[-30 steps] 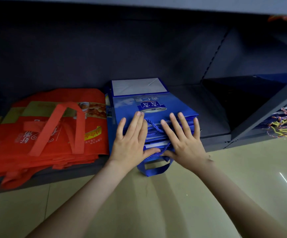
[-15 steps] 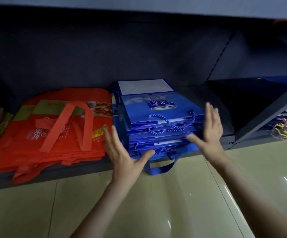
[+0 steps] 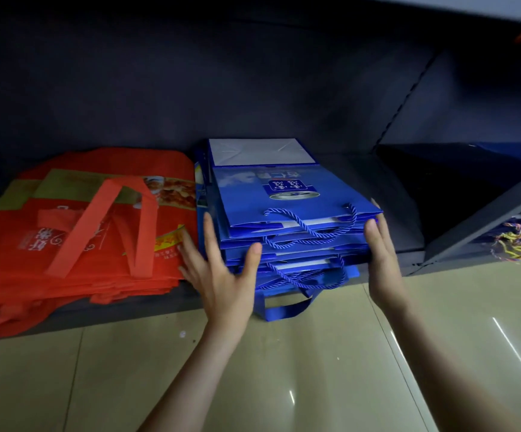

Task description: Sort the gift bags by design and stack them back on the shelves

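Now my left hand (image 3: 221,275) and right hand (image 3: 384,254), fingers straight, press either side of the blue bag stack (image 3: 284,198), likely squaring it.

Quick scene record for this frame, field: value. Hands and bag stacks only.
blue bag stack: on shelf, handles facing front
red bag stack: same shelf, left of blue bag stack
left hand: fingers straight, at stack's left side, thumb on front
right hand: flat against stack's right side
grip: neither hand curled round anything
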Demonstrator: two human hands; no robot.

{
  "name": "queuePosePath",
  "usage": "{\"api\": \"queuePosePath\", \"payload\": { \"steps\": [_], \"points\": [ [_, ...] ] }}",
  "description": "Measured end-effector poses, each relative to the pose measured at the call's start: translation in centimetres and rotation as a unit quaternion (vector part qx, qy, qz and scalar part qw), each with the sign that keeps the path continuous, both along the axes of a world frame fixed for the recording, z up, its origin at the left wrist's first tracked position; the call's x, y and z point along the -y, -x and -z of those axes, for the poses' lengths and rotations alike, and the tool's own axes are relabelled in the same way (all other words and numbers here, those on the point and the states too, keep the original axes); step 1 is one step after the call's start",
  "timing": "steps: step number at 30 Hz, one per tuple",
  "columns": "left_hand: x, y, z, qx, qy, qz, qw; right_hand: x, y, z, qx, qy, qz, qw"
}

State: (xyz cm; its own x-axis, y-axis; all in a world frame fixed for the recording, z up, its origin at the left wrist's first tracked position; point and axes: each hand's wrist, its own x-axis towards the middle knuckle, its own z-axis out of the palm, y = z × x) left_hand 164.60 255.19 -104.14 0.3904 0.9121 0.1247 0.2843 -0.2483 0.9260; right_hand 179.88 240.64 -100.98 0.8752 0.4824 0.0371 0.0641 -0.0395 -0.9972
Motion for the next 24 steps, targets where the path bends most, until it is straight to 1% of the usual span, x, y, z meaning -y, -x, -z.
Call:
{"api": "queuePosePath", "payload": {
  "steps": [2, 4, 6, 11, 15, 19, 21, 24],
  "points": [
    [-0.5, -0.1, 0.3, 0.002, 0.000, 0.011, 1.000, -0.3, 0.3, 0.0, -0.012, -0.003, 0.013, 1.000],
    [-0.8, -0.2, 0.2, 0.019, -0.004, 0.023, 1.000, -0.5, 0.3, 0.0, 0.015, -0.002, 0.012, 1.000],
    [-0.8, -0.3, 0.2, 0.034, -0.009, 0.026, 0.999, -0.5, 0.4, 0.0, 0.023, -0.017, 0.011, 1.000],
    [-1.2, -0.6, 0.6, 0.074, -0.028, 0.032, 0.996, -1.3, 0.3, 0.1, 0.057, -0.035, 0.040, 0.997],
    [-1.4, -0.7, 0.8, 0.091, -0.028, 0.036, 0.995, -1.4, 0.1, 0.4, 0.051, -0.038, 0.044, 0.997],
    [-1.7, -0.7, 1.0, 0.095, -0.028, 0.040, 0.994, -1.4, -0.1, 0.9, 0.042, 0.006, 0.054, 0.998],
    [-1.8, -0.7, 1.3, 0.102, -0.035, 0.038, 0.993, -1.5, 0.2, 0.7, 0.055, 0.043, 0.058, 0.996],
    [-2.1, -0.7, 1.5, 0.112, -0.038, 0.042, 0.992, -1.1, 0.5, -0.4, 0.068, 0.120, 0.029, 0.990]
  ]
}}
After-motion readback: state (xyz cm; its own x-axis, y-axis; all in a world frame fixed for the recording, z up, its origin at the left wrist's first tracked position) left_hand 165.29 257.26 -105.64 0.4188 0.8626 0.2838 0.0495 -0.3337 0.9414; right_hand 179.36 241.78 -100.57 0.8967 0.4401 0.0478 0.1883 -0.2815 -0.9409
